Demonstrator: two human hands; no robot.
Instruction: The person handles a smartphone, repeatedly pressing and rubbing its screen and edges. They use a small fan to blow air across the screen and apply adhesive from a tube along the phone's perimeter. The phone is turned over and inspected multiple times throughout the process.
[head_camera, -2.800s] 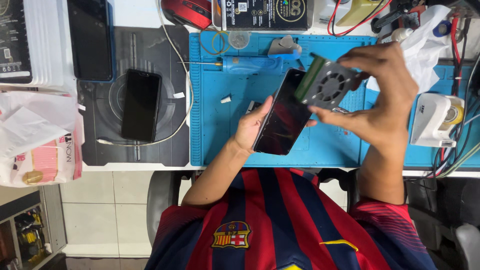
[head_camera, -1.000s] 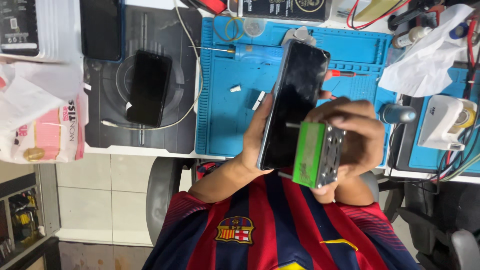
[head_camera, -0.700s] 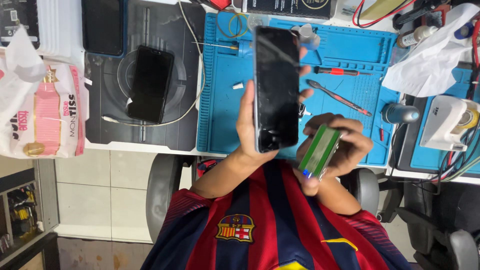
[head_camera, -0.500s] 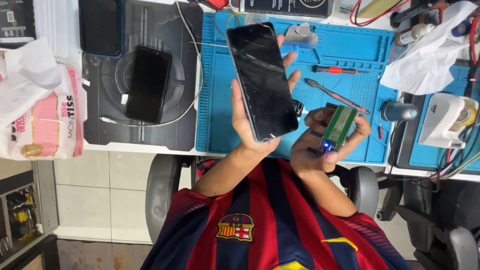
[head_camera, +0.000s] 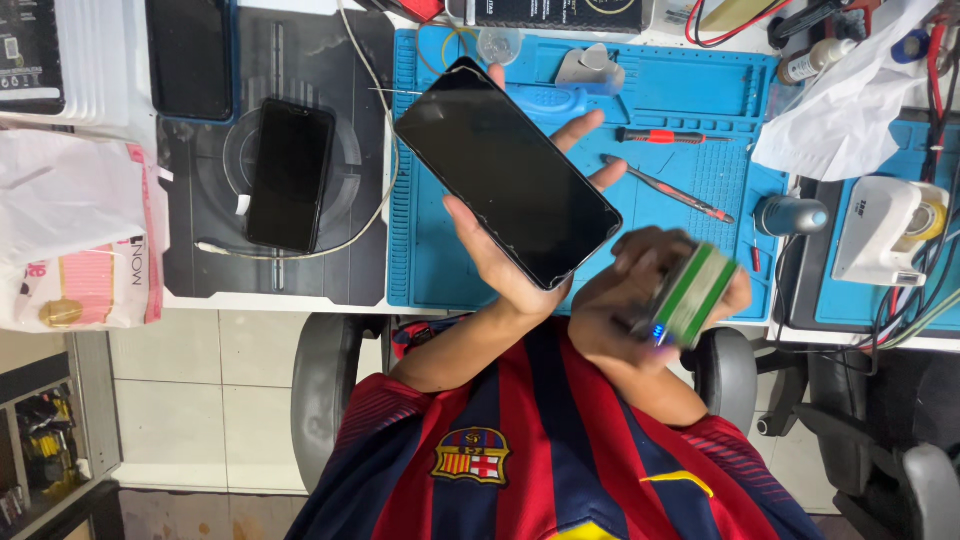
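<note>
Head view looks down on someone seated at a cluttered tabletop (head_camera: 290, 300). Their left hand (head_camera: 520, 240) is raised above the blue work mat (head_camera: 700, 90), palm up, with a dark-screened phone (head_camera: 507, 171) lying across palm and fingers; the grip is clamped on the phone's edges, fingertips showing past its far side. The phone sits tilted, one corner pointing toward the top of the mat, held clear of the surface.

The right hand (head_camera: 650, 295) hangs lower, near the tabletop's front edge and just beside the phone's lower corner, its grip closed round a small green block-shaped gadget (head_camera: 695, 295) with a tiny blue light at one end. That hand is blurred, so the gadget's details are hard to make out.

On the mat, beyond the hands, lie a red-handled screwdriver (head_camera: 665, 135) and a slim pair of tweezers (head_camera: 668, 188), well apart from either hand. To the left, a second dark phone (head_camera: 290, 175) rests on a black round-marked pad (head_camera: 210, 250), with a thin white cable (head_camera: 375, 205) looping beside it. A crumpled white cloth (head_camera: 850, 95) sits at the right.
</note>
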